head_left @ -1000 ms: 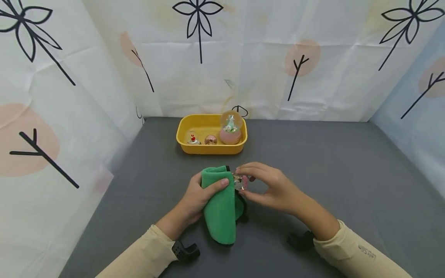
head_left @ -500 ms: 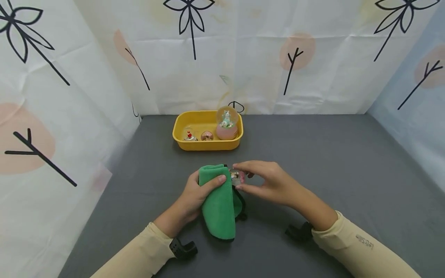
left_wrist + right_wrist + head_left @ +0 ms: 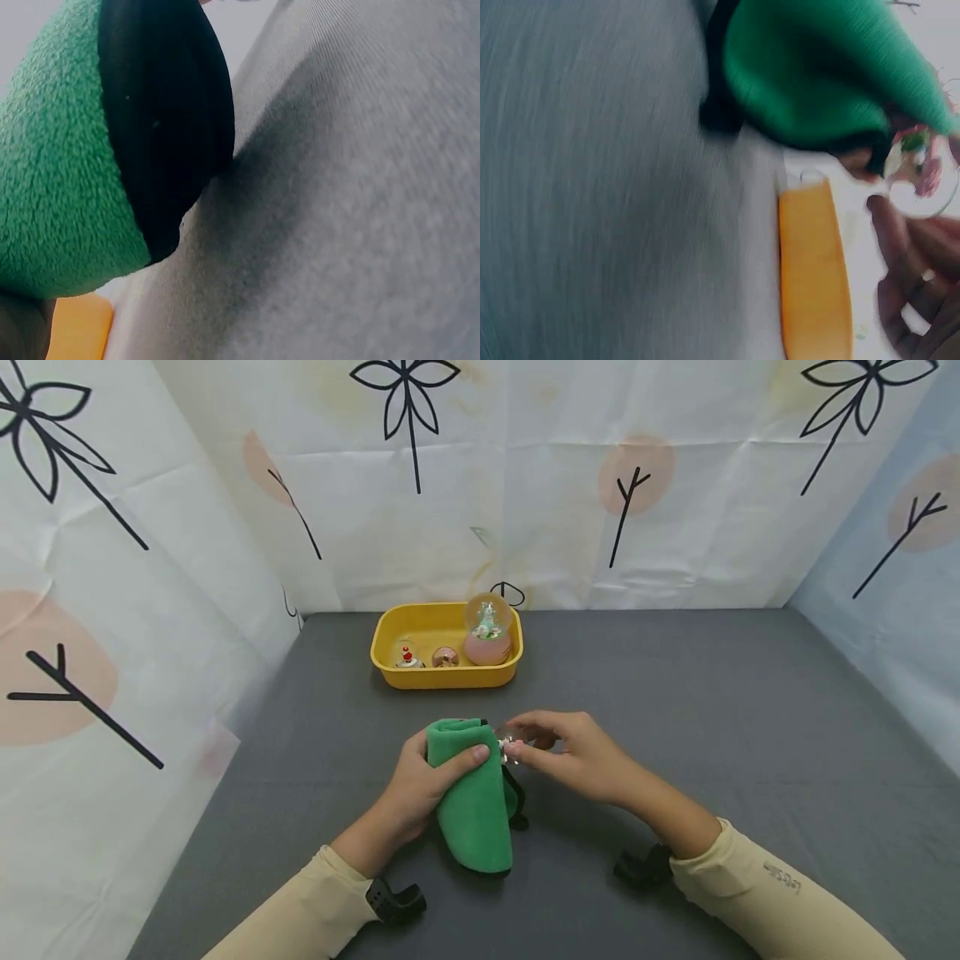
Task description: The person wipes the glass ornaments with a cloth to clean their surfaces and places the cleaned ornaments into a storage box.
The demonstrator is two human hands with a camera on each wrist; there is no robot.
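Folded green cloth (image 3: 472, 814) with black edging hangs from my left hand (image 3: 416, 789), the thumb pressed on its front near the top. Against the cloth's right edge is a small clear snow globe (image 3: 510, 745) with pink and white parts, which my right hand (image 3: 573, 756) pinches between thumb and fingers. The right wrist view shows this globe (image 3: 919, 161) partly covered by cloth and fingers. In the left wrist view the cloth (image 3: 67, 165) fills the left side and hides most of the left hand.
A yellow tray (image 3: 442, 678) stands at the back of the grey table (image 3: 675, 693). In it are a larger snow globe (image 3: 487, 639) on a pink base, a small globe (image 3: 408, 657) with a red figure and a pinkish ball (image 3: 445, 657). Patterned fabric walls (image 3: 525, 527) surround the table.
My right thumb has shifted across the globe's front, and the globe has turned in the fingers. My left hand keeps its grip on the cloth. The head view has shifted slightly.
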